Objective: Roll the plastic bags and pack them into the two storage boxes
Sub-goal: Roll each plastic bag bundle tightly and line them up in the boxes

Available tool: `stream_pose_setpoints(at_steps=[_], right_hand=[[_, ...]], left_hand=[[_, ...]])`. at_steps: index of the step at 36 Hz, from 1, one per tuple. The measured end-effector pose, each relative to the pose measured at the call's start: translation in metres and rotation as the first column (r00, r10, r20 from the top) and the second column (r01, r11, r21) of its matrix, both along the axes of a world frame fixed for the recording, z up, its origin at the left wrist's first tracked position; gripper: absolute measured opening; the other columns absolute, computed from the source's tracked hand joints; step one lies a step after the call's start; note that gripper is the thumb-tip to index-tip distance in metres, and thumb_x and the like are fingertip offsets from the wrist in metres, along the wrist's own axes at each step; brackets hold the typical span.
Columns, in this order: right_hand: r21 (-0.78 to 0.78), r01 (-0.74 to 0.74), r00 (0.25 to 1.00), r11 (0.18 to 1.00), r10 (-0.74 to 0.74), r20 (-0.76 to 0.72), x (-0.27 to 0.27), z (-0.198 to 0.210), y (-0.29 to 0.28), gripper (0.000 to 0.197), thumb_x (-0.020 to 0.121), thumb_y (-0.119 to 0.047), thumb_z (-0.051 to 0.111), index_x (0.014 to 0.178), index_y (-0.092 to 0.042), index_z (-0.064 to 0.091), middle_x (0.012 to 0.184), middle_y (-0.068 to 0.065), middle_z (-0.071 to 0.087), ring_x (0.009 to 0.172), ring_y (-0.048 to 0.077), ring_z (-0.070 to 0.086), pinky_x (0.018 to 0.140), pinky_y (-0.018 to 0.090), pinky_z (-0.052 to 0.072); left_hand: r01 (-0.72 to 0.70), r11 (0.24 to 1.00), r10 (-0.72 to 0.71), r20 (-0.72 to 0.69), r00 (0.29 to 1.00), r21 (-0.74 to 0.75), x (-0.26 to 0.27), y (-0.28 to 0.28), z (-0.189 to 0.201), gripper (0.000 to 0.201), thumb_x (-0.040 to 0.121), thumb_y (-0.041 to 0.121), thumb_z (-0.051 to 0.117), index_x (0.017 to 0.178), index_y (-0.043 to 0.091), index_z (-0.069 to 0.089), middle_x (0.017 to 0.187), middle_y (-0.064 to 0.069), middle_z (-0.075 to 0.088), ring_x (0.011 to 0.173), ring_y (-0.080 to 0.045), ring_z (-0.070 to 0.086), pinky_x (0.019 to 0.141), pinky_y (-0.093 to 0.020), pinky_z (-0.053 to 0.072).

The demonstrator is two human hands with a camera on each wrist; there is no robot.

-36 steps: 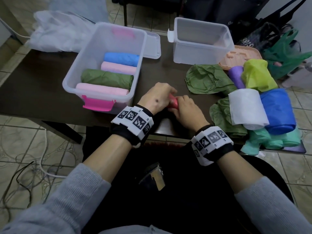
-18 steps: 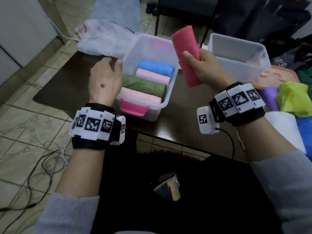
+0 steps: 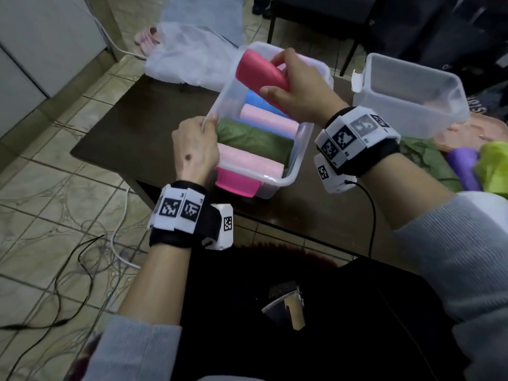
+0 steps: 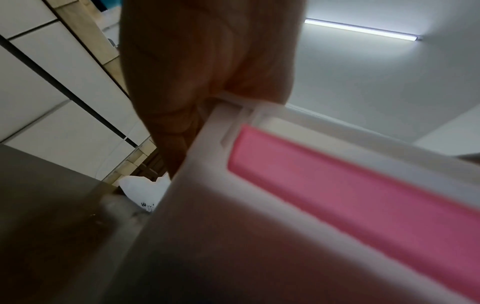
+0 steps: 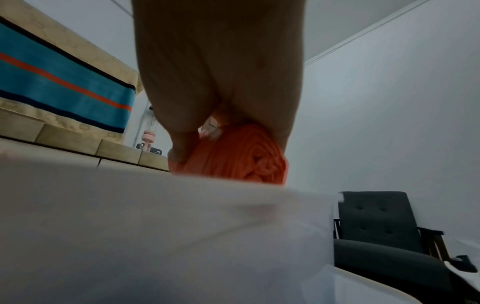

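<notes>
My right hand [image 3: 283, 86] grips a rolled red plastic bag [image 3: 261, 75] above the far half of the near clear storage box [image 3: 298, 163]; the right wrist view shows the roll's spiral end [image 5: 244, 158] between thumb and fingers. Inside the box lie a blue roll [image 3: 257, 101], a pink roll [image 3: 268, 119], a green roll [image 3: 255, 138] and another pink roll [image 3: 250, 162]. My left hand [image 3: 202, 138] holds the box's left rim near its front corner, seen close in the left wrist view [image 4: 207, 107] above the pink latch [image 4: 350, 185]. A second clear box [image 3: 406, 103] stands empty at the right.
A loose white bag [image 3: 189, 59] lies at the table's far left corner. Unrolled green [image 3: 423, 158], purple [image 3: 464, 166] and yellow-green [image 3: 494, 166] bags crowd the right edge beside a peach lid [image 3: 472, 130]. Cables trail over the tiled floor [image 3: 82, 243] at left.
My right hand lifted the red roll off the table and carried it over the near box, tilting it flatter. My left hand left the roll and took hold of the box's left rim.
</notes>
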State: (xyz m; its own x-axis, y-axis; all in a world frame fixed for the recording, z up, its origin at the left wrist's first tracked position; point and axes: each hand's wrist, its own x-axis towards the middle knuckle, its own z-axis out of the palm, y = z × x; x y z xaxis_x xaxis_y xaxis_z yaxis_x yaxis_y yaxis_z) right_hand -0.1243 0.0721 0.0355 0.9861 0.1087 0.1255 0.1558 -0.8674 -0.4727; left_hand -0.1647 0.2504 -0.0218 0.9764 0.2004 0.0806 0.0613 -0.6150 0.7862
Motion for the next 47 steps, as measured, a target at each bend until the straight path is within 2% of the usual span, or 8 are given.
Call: stream_pose_setpoints(at_steps=[8,14,18,25,28,32,38,47], right_hand=[[-0.212,-0.105,0.961,0.972,0.044,-0.273,0.001,-0.006,0.013,0.052,0.091,-0.041,0.057,0.128,-0.008,0.041,0.13,0.009,0.051,0.116,0.025,0.048,0.076,0.024,0.028],[-0.31,-0.158,0.91,0.938,0.017,-0.414,0.003,0.002,0.018,0.053,0.098,-0.049,0.035,0.13,-0.009,0.048,0.136,0.009,0.049,0.118,0.024,0.046,0.088,0.026,0.031],[-0.35,-0.102,0.939,0.931,-0.027,-0.344,-0.002,-0.004,0.026,0.053,0.102,-0.045,0.022,0.136,-0.012,0.047,0.143,0.019,0.033,0.134,0.033,0.027,0.11,0.042,0.022],[-0.223,-0.129,0.951,0.966,0.056,-0.305,-0.009,-0.018,0.034,0.039,0.103,-0.024,0.028,0.137,-0.011,0.042,0.135,0.018,0.048,0.123,0.031,0.044,0.097,0.032,0.032],[-0.234,-0.136,0.942,0.963,0.053,-0.331,-0.01,-0.017,0.033,0.041,0.104,-0.027,0.026,0.141,-0.018,0.04,0.143,0.011,0.044,0.131,0.03,0.037,0.105,0.033,0.028],[-0.32,-0.131,0.935,0.938,0.01,-0.355,-0.013,-0.019,0.033,0.044,0.103,-0.035,0.022,0.145,-0.03,0.033,0.148,0.007,0.034,0.139,0.033,0.018,0.11,0.054,0.016],[-0.257,-0.138,0.911,0.956,0.02,-0.413,-0.011,-0.021,0.033,0.049,0.104,-0.033,0.021,0.15,-0.017,0.018,0.152,0.013,0.028,0.139,0.034,0.022,0.112,0.044,0.019],[-0.083,-0.079,0.997,0.993,0.081,0.018,-0.011,-0.021,0.023,0.039,0.101,-0.021,0.036,0.137,-0.011,0.046,0.136,0.009,0.051,0.126,0.024,0.044,0.102,0.029,0.029]], left_hand=[[-0.045,0.997,0.053,0.144,0.988,-0.061,-0.022,0.007,-0.013,0.04,0.099,0.035,0.041,0.07,0.008,0.049,0.056,0.005,0.042,0.065,-0.022,0.043,0.059,-0.028,0.024],[-0.039,0.993,0.061,0.202,0.977,-0.112,-0.025,0.009,-0.016,0.042,0.099,0.034,0.042,0.083,0.0,0.062,0.073,-0.012,0.058,0.069,-0.022,0.049,0.062,-0.029,0.03],[-0.036,0.993,0.059,0.199,0.978,-0.117,-0.024,0.009,-0.017,0.04,0.099,0.034,0.043,0.086,0.003,0.064,0.073,-0.007,0.058,0.07,-0.02,0.05,0.061,-0.026,0.029],[-0.054,0.989,0.082,0.206,0.975,-0.138,-0.026,0.009,-0.02,0.038,0.099,0.034,0.043,0.086,0.006,0.065,0.072,-0.004,0.057,0.069,-0.018,0.05,0.061,-0.021,0.028],[-0.056,0.988,0.087,0.211,0.974,-0.146,-0.027,0.009,-0.021,0.039,0.099,0.034,0.044,0.085,0.005,0.065,0.071,-0.005,0.058,0.069,-0.018,0.05,0.06,-0.022,0.028],[-0.049,0.988,0.08,0.213,0.974,-0.149,-0.025,0.009,-0.021,0.039,0.099,0.035,0.044,0.089,0.005,0.067,0.073,-0.003,0.058,0.071,-0.017,0.052,0.062,-0.023,0.03],[-0.04,0.989,0.069,0.206,0.976,-0.14,-0.023,0.01,-0.021,0.039,0.099,0.034,0.043,0.088,0.005,0.066,0.074,-0.003,0.058,0.072,-0.017,0.052,0.063,-0.022,0.03],[-0.024,0.991,0.045,0.162,0.986,-0.128,-0.015,0.006,-0.013,0.036,0.098,0.032,0.045,0.085,0.007,0.066,0.074,-0.006,0.056,0.07,-0.017,0.048,0.061,-0.022,0.029]])
